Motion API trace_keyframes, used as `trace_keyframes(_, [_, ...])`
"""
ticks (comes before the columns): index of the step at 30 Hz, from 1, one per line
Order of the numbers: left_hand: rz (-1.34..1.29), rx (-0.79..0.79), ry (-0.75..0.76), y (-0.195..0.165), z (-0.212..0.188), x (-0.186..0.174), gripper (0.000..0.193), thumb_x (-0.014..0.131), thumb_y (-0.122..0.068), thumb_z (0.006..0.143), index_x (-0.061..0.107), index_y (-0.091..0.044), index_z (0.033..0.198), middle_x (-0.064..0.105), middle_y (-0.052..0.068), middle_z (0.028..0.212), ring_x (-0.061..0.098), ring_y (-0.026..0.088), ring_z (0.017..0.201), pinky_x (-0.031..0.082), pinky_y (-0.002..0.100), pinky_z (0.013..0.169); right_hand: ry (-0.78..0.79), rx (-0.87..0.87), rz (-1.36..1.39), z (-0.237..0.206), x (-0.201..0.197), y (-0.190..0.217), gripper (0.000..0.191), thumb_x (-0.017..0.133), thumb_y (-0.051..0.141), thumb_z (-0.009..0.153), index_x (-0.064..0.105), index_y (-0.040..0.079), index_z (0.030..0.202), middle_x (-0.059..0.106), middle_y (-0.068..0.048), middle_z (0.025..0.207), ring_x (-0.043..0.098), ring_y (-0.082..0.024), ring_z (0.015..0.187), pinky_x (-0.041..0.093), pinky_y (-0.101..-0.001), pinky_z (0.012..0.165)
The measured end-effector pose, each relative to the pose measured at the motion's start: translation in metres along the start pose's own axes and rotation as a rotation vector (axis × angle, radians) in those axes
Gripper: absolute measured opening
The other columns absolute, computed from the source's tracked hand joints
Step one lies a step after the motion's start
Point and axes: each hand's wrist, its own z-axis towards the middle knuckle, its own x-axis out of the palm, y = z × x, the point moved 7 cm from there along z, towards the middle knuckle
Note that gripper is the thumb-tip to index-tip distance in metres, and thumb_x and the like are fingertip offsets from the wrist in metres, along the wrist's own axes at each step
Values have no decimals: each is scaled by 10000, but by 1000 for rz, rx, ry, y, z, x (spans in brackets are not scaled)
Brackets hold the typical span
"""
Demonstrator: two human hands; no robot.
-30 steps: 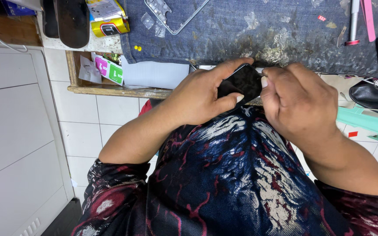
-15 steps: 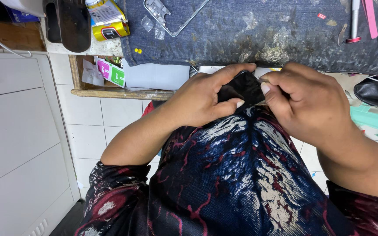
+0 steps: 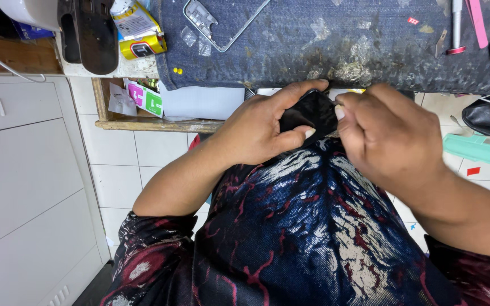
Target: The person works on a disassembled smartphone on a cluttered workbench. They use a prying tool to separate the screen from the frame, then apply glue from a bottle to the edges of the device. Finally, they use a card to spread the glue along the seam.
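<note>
The fingers of the left hand (image 3: 259,127) are curling closed around a small black phone (image 3: 308,113), thumb lying under its near edge and forefinger stretching over the top. The right hand (image 3: 387,136) is meeting it from the other side, fingers bunched tight, the thumbnail pressing at the phone's right edge as if picking at a seam or film there. The phone is being held in the air over the person's lap, just off the near edge of the workbench, not resting on anything.

To do this well, I judge the left hand should be gripping firmly by the sides while the right nail is working along the edge gently, not prying at one spot, since a thin part could crack or slip.

Further out, a denim cloth (image 3: 336,39) is covering the workbench, with a bare metal phone frame (image 3: 222,22) lying near its far left corner and a pink tool (image 3: 476,22) near the far right.
</note>
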Motion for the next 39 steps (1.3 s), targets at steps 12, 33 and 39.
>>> trace_keyframes(12, [43, -71, -43, -2, -3, 1, 634, 709, -252, 967, 430, -170, 1531, 777, 81, 1027, 798, 261, 933, 624, 367, 825, -89, -71, -115, 2, 9, 13, 202, 726, 16, 889, 690, -47, 1077, 604, -135, 870, 623, -291, 719, 510, -396, 623])
trace_keyframes(33, [50, -3, -4, -8, -3, 2, 602, 711, -273, 994, 436, -163, 1519, 784, 66, 1037, 804, 240, 973, 619, 367, 842, 55, 31, 189, 2, 2, -13, 143, 715, 23, 919, 706, -11, 1058, 628, -115, 844, 622, -266, 653, 485, -380, 570])
trace_keyframes(39, [36, -7, 8, -8, -4, 2, 608, 713, -284, 989, 447, -160, 1521, 781, 61, 1029, 805, 231, 957, 619, 360, 840, 146, 100, 233, -4, 9, -25, 118, 723, 71, 981, 737, 34, 1093, 589, -89, 819, 579, -245, 654, 451, -380, 591])
